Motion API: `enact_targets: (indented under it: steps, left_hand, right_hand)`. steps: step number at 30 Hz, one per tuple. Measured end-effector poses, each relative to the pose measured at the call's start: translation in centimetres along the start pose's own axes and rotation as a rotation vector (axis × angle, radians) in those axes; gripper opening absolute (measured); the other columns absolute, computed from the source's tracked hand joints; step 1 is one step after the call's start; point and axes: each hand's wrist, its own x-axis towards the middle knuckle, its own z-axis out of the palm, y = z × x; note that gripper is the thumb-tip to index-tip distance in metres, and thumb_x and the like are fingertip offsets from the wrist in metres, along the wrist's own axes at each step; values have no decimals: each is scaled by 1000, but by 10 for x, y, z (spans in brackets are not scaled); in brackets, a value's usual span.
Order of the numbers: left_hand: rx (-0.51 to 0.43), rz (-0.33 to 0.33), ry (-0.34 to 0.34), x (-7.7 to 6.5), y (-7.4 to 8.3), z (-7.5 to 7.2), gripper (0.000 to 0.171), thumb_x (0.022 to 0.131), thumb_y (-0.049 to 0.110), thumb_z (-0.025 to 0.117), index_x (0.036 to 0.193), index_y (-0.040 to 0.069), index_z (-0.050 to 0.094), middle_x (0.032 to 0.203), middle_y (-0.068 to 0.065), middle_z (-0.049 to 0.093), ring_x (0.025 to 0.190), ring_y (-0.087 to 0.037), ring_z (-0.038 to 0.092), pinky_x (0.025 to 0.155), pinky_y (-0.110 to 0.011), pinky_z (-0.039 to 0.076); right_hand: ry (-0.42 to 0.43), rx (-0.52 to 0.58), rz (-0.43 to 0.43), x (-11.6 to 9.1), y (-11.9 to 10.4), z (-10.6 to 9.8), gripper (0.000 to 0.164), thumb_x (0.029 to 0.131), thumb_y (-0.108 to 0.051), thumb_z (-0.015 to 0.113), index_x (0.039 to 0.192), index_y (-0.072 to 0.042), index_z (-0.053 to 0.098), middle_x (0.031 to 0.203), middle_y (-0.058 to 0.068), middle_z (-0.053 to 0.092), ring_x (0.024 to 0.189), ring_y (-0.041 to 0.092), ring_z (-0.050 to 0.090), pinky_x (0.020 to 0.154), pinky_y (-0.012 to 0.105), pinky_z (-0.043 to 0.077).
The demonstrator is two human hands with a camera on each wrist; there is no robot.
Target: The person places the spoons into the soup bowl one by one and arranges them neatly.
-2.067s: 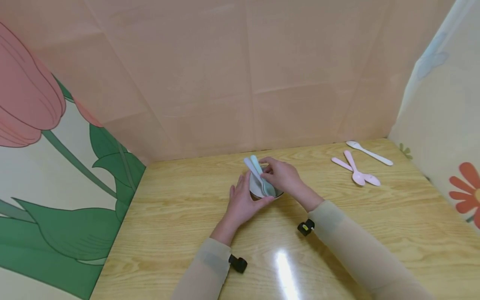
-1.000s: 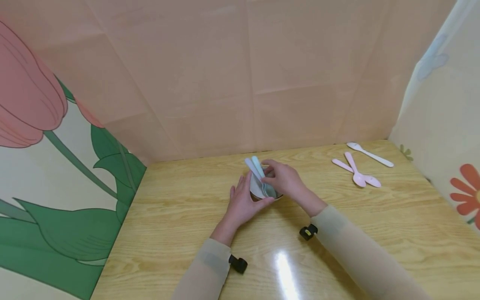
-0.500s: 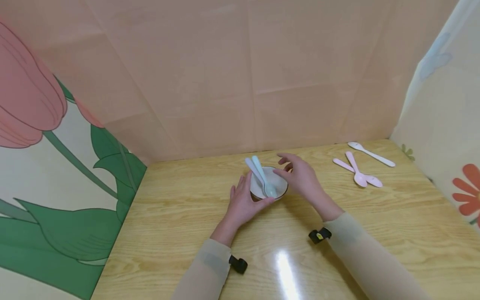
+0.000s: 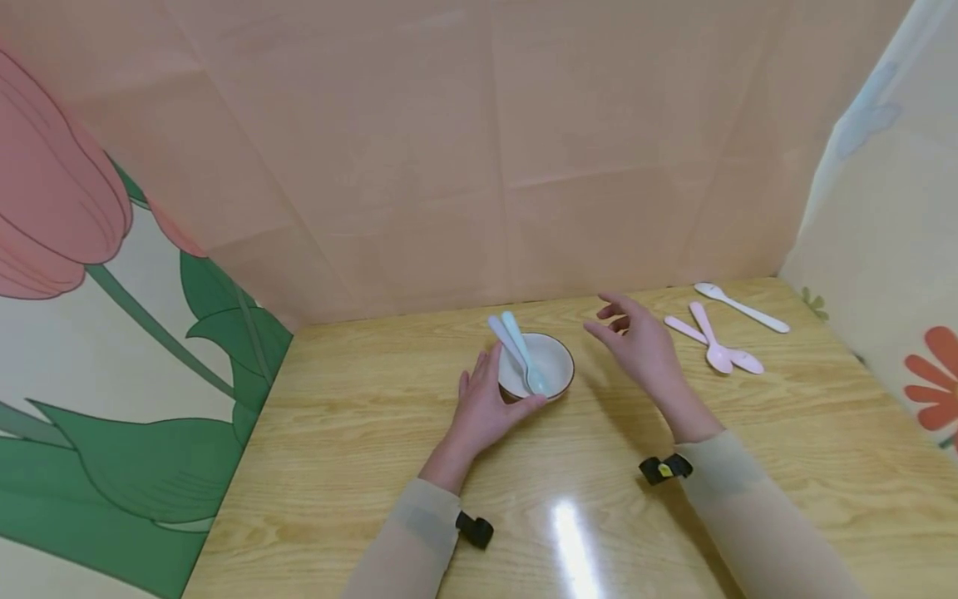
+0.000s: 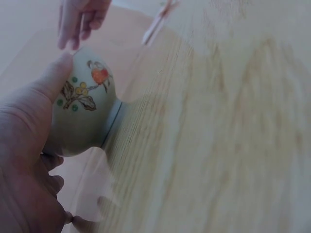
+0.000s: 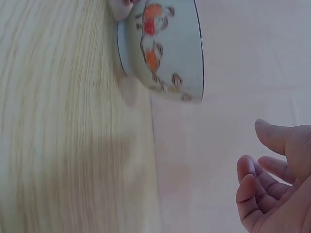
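Note:
A white bowl point(image 4: 552, 358) with a dark rim and painted fruit and leaves on its outside stands upright on the table. My left hand point(image 4: 481, 409) grips its left and near side, thumb along the near rim. Inside lean two spoons, a light blue spoon point(image 4: 520, 341) and a lavender spoon point(image 4: 504, 334), their handles sticking out over the far left rim. To the right of the bowl, apart from it, my right hand point(image 4: 639, 343) hovers above the table with loosely bent fingers and nothing in them. The right wrist view shows this hand point(image 6: 277, 179) beyond the bowl's rim.
Two pink spoons point(image 4: 719, 358) lie crossed on the wooden table point(image 4: 359, 433) at the right. Behind them lies a white spoon point(image 4: 748, 311). A pink cloth backdrop point(image 4: 389, 166) rises at the table's far edge, with flower-printed sheets on both sides.
My right hand has let go of the light blue spoon, which rests in the bowl, and has moved right, away from the bowl. My left hand stays on the bowl.

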Motion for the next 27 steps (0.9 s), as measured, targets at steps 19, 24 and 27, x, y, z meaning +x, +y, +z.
enact_targets:
  steps: [19, 24, 27]
  left_hand:
    - [-27, -1, 3, 0, -2, 2, 116, 74, 84, 62, 162, 27, 13, 163, -3, 30, 153, -32, 16, 118, -62, 8]
    - [-30, -1, 5, 0, -1, 1, 115, 74, 83, 63, 162, 27, 14, 162, -3, 31, 153, -32, 16, 117, -63, 8]
    - [-29, -2, 5, 1, -1, 1, 115, 75, 83, 64, 162, 26, 15, 162, -3, 31, 153, -32, 16, 117, -62, 8]
  right_hand:
    - [49, -48, 84, 3, 45, -41, 70, 96, -50, 65, 153, -14, 46, 116, 10, 65, 100, 29, 62, 64, 31, 47]
    - [52, -63, 126, 5, 57, -48, 74, 97, -52, 62, 156, -14, 40, 120, 11, 64, 104, 30, 60, 68, 35, 46]
    - [67, -77, 152, 6, 66, -53, 74, 97, -53, 61, 156, -14, 39, 121, 12, 63, 105, 30, 59, 70, 35, 44]
